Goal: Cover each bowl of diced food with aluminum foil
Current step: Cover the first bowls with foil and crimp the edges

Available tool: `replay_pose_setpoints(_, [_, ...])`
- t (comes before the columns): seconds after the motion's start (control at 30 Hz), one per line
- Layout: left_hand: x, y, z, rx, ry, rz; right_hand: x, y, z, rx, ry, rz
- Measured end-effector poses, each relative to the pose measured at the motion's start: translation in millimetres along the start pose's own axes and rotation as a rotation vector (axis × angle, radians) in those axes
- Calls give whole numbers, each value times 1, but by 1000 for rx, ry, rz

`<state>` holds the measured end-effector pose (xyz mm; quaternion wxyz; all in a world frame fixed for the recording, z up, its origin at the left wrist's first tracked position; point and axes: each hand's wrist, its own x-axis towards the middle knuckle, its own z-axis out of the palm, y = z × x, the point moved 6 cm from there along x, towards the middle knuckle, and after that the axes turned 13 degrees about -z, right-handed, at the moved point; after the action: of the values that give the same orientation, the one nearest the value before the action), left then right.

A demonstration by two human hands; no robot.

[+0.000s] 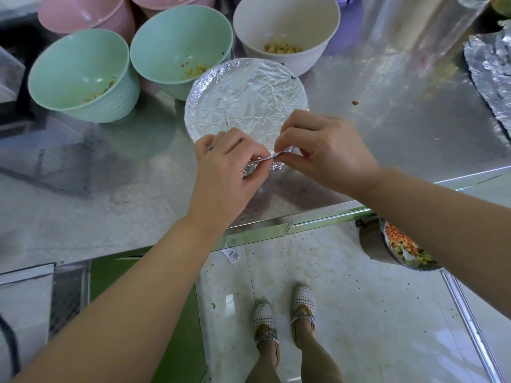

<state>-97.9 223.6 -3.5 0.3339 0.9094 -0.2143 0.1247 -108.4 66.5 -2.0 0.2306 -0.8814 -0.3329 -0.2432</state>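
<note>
A bowl covered with crinkled aluminum foil (246, 98) stands on the steel counter in front of me. At its near rim, my left hand (226, 167) and my right hand (326, 150) both pinch a loose flap of the foil between thumb and fingers. Behind it stand uncovered bowls with diced food: two green bowls (80, 76) (179, 48) and a white bowl (284, 29).
Pink bowls (83, 12) sit at the back left. A foil roll (431, 26) lies at the back right, with a loose foil sheet (492, 73) at the right edge. The steel counter's front edge (276, 219) runs below my wrists. A container of diced vegetables (401, 247) sits below the counter.
</note>
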Motion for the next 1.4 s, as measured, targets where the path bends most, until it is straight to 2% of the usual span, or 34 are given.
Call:
replay_pose_setpoints(0.13, [1, 0, 0, -6, -6, -9, 0, -3, -1, -77, -21, -62])
replay_pose_setpoints(0.23, [1, 0, 0, -8, -9, -7, -4, -3, 0, -78, 25, 18])
replay_pose_setpoints(0.3, [2, 0, 1, -10, -10, -12, -20, -6, -1, 54, 158, 246])
replay_pose_setpoints(0.37, [2, 0, 2, -14, -8, -23, -43, -16, 1, 255, 318, 574])
replay_pose_setpoints(0.47, [4, 0, 2, -11, -28, -29, -61, -34, 33, 769, 395, 1071])
replay_pose_setpoints(0.57, [5, -2, 2, -29, -57, -32, -59, -36, 60, 1180, 555, 1306])
replay_pose_setpoints(0.67, [7, -3, 2, -68, -79, -36, -51, -34, 67, 1347, 639, 1350])
replay_pose_setpoints(0.9, [10, -6, 4, -110, -117, -58, -43, -37, 71, 1481, 687, 1407])
replay_pose_setpoints(0.97, [11, -6, 4, -113, -126, -62, -43, -37, 69, 1491, 655, 1412])
replay_pose_setpoints(1.07, [10, -4, 4, -123, -136, -65, -39, -40, 67, 1503, 508, 1395])
replay_pose_setpoints(1.17, [11, -2, 4, -140, -142, -71, -33, -37, 66, 1352, 364, 1331])
replay_pose_setpoints(1.33, [12, -7, 5, -152, -157, -84, -28, -31, 69, 1114, 265, 1253])
replay_pose_setpoints(1.4, [12, -6, 4, -146, -159, -76, -32, -27, 66, 1015, 167, 1220])
